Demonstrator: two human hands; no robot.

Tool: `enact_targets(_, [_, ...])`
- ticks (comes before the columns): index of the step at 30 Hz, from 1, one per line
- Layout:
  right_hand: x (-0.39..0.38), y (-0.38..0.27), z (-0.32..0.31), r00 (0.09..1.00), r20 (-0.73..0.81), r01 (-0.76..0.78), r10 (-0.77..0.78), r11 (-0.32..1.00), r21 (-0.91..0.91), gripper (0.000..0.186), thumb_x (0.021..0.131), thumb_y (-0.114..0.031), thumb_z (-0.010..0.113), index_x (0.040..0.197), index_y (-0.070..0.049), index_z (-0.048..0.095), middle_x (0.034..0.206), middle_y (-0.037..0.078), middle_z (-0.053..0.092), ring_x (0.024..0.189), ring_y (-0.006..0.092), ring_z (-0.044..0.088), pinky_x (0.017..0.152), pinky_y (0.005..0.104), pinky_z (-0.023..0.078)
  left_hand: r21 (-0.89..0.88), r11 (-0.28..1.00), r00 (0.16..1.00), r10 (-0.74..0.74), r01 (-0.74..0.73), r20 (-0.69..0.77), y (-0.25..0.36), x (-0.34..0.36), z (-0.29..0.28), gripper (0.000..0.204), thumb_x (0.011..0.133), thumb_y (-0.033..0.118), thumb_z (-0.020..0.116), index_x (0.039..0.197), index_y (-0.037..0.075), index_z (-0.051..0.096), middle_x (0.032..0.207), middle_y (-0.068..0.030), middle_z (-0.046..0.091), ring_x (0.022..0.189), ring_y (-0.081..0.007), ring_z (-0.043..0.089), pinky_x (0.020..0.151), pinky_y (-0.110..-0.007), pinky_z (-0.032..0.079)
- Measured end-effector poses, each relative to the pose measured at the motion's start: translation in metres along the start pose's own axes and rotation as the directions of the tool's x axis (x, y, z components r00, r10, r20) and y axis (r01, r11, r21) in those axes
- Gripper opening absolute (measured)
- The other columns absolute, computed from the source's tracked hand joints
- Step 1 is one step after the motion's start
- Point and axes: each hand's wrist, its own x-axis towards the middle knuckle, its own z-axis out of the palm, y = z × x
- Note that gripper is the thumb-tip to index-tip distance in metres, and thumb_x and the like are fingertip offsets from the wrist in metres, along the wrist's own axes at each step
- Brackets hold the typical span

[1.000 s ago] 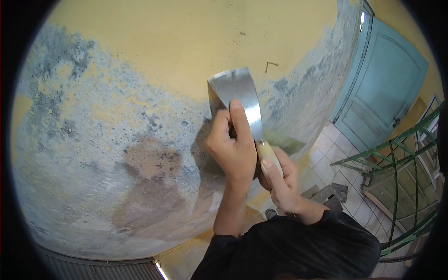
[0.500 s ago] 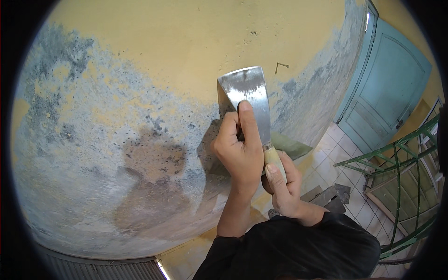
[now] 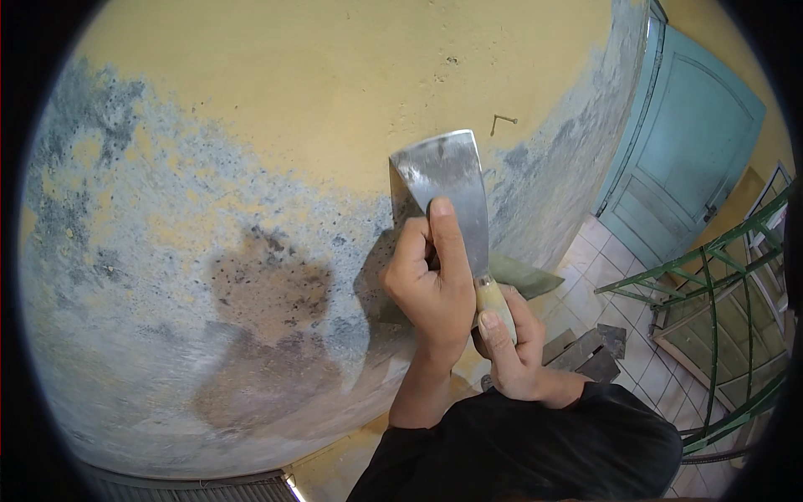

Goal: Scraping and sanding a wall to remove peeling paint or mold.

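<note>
A scraper with a wide metal blade and a pale yellowish handle is held up before the wall, blade upward. My left hand pinches the blade, thumb flat on its face and the other fingers curled behind. Around the handle my right hand is closed, its thumb lying along the near side. Behind both hands a green sheet shows in part; whether either hand touches it I cannot tell. The wall has yellow paint above and worn, blue-grey patches below, with shadows cast on it.
At the right a blue door stands beside the wall. Green metal framework rises at the lower right, near a framed panel. Grey flat pieces lie on the white tiled floor. A bent nail sticks out of the wall.
Both hands and the scraper sit slightly lower in the picture, and the blade catches less glare. The view has shifted a little; the grip is the same.
</note>
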Motion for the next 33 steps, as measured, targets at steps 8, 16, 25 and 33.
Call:
enact_targets(8, [0.003,-0.002,0.000,1.000,0.028,-0.011,0.011,1.000,-0.009,0.031,0.105,-0.013,0.056,0.130,0.006,0.058,0.098,0.008,0.065,0.083,0.0111,0.060,0.075,0.0279,0.049,-0.016,0.998,0.998,0.063,-0.063,0.005,-0.001,0.006,-0.001,0.043,0.104,0.015,0.066,0.066,0.003,0.049,0.054,0.0035,0.039,0.055,-0.0031,0.032,0.047,-0.027,0.026])
enact_targets(16, [0.008,-0.004,0.001,0.998,0.021,-0.066,0.066,0.997,0.030,0.033,0.106,-0.014,0.056,0.131,0.006,0.057,0.098,0.007,0.064,0.083,0.0106,0.058,0.074,0.0269,0.048,0.021,0.996,0.996,0.083,-0.083,-0.011,0.004,0.015,0.002,0.043,0.103,0.016,0.067,0.066,0.003,0.051,0.053,0.0025,0.042,0.053,-0.0030,0.034,0.046,-0.027,0.026])
enact_targets(25, [0.003,-0.001,-0.007,0.995,0.047,-0.095,0.092,0.993,0.066,0.031,0.106,-0.014,0.055,0.130,0.006,0.058,0.096,0.006,0.065,0.081,0.0094,0.058,0.072,0.0258,0.047,0.069,0.989,0.991,0.134,-0.132,-0.024,-0.006,0.000,0.001,0.041,0.103,0.014,0.066,0.067,0.002,0.052,0.053,0.0028,0.042,0.053,-0.0028,0.035,0.047,-0.026,0.027])
enact_targets(33, [0.008,-0.007,-0.006,0.998,0.050,-0.029,0.026,0.997,0.066,0.031,0.106,-0.014,0.056,0.130,0.006,0.058,0.096,0.006,0.064,0.080,0.0081,0.058,0.071,0.0249,0.047,0.049,0.991,0.991,0.125,-0.123,-0.041,0.004,0.008,0.004,0.041,0.103,0.015,0.066,0.067,0.003,0.051,0.053,0.0028,0.042,0.054,-0.0026,0.034,0.047,-0.026,0.027])
